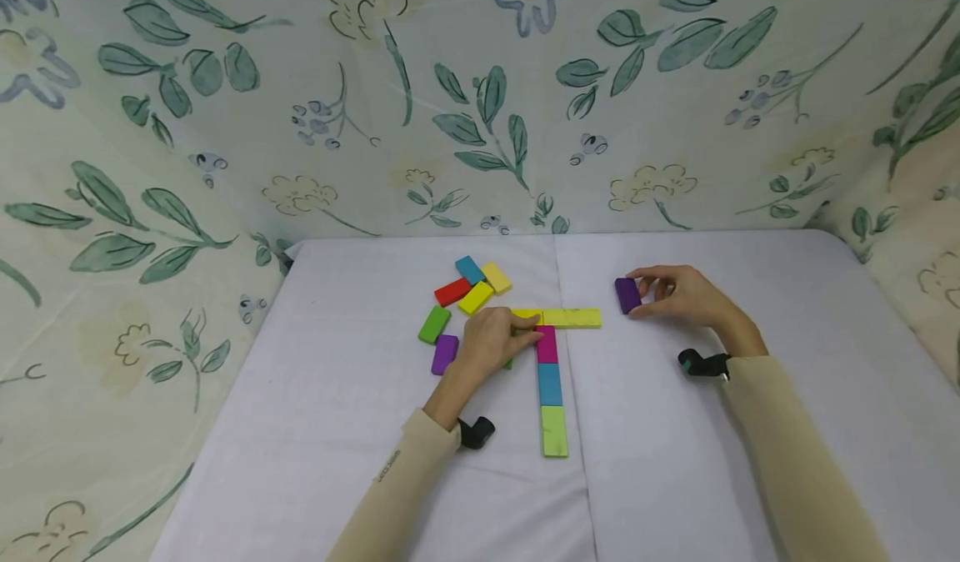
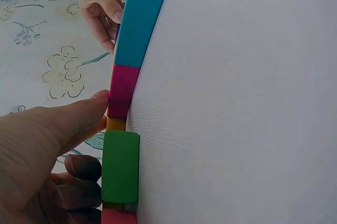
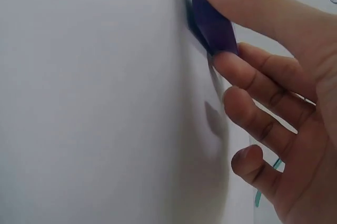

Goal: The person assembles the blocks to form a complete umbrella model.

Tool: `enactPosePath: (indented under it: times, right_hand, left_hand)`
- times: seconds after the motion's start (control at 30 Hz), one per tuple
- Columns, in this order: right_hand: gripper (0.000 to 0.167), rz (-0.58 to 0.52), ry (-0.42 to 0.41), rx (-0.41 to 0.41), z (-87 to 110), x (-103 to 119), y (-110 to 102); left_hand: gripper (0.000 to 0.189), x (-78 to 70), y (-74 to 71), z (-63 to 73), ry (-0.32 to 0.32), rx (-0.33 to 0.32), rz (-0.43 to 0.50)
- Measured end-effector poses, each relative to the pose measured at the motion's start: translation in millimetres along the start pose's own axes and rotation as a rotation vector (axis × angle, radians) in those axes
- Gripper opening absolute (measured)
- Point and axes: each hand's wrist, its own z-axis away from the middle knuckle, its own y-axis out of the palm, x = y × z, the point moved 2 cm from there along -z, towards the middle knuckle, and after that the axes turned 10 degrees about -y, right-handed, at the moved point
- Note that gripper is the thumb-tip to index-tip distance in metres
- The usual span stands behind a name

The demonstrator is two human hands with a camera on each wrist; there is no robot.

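Flat coloured blocks form a T on the white cloth. Its crossbar has yellow blocks; its stem runs from a magenta block through a blue block to a lime block. My left hand is at the junction, index finger over the crossbar's left part and thumb tip at the magenta block. A green block stands near its lower fingers, mostly hidden in the head view. Right of the crossbar, my right hand pinches a dark purple block, tilted, between thumb and fingertips.
Left of the T lie several loose blocks: a red block, a blue one, two yellow ones, a green one and a purple one. A flowered cloth hangs behind the table. Both wrists carry small black cameras.
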Motion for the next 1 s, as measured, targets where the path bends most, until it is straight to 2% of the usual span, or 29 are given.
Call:
enactPosePath:
  times: [0.23, 0.6, 0.87, 1.0]
  right_hand:
    - [0.077, 0.059, 0.040, -0.019, 0.1, 20.3, 13.6]
    - [0.068, 0.066, 0.088, -0.116, 10.3, 44.8, 31.6]
    - [0.067, -0.049, 0.056, -0.119, 15.2, 34.3, 38.5]
    - [0.067, -0.068, 0.062, -0.132, 14.4, 29.1, 40.8]
  left_hand:
    - [0.038, -2.3, 0.6, -0.1, 0.007, 0.000, 0.005]
    - [0.038, -0.9, -0.5, 0.6, -0.007, 0.011, 0.011]
    - [0.038, -0.7, 0.3, -0.1, -0.006, 0.005, 0.012]
    - [0.038, -0.5, -0.2, 0.2, -0.009, 0.005, 0.013]
